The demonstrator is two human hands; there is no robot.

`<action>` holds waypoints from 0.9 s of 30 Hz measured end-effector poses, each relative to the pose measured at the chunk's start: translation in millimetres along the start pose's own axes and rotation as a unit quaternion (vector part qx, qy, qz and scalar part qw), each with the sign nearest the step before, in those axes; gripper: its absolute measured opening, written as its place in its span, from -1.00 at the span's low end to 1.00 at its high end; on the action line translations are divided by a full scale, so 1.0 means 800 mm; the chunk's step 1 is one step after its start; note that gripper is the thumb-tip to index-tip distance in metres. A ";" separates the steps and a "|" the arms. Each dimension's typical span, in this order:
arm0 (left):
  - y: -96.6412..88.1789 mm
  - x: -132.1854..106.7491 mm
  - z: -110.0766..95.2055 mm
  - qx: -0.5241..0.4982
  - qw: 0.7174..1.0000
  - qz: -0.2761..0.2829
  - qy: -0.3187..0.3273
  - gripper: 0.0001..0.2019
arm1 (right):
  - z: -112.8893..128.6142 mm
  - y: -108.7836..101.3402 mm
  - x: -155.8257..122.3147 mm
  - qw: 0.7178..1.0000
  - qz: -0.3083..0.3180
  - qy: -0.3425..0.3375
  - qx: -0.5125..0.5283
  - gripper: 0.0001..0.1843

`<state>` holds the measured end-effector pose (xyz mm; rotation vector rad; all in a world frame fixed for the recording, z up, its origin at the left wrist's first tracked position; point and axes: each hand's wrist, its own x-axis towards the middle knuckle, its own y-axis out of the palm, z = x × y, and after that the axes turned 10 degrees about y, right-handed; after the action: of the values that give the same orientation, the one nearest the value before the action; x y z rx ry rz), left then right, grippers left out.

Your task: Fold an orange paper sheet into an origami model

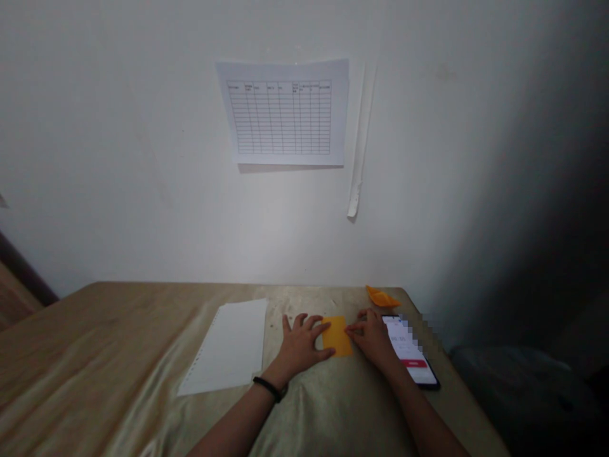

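A small orange sheet of paper [337, 334] lies flat on the table [118, 343] between my hands. My left hand [301, 346] rests on the sheet's left edge with fingers spread flat, a black band on its wrist. My right hand [372, 336] presses on the sheet's right edge, its fingers drawn together at the paper. Neither hand lifts the paper off the surface.
A white perforated sheet [228, 355] lies left of my hands. A phone [413, 358] with a lit screen lies at the right. A folded orange paper piece [380, 297] sits by the far right corner. A printed grid sheet [284, 114] hangs on the wall.
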<state>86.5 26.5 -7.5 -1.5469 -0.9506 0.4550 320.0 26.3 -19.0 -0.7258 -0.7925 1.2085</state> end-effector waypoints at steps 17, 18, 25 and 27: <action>-0.002 0.000 -0.002 0.001 1.000 0.006 -0.002 -0.35 | 0.012 0.010 0.010 0.998 -0.046 0.023 -0.040 -0.74; -0.002 0.000 -0.002 0.001 1.000 0.004 0.001 -0.35 | 0.012 0.010 0.011 0.998 -0.050 0.020 -0.032 -0.75; 0.000 0.000 -0.001 0.013 1.000 0.005 -0.002 -0.34 | 0.012 0.007 0.012 0.999 -0.036 -0.001 -0.005 -0.84; 0.000 0.000 -0.001 0.009 1.000 0.006 -0.001 -0.35 | 0.013 0.007 0.011 1.000 -0.022 0.001 -0.012 -0.83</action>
<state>87.1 26.3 -7.0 -1.5367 -0.9372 0.4719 310.1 36.8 -16.9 -0.7251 -0.8183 1.1603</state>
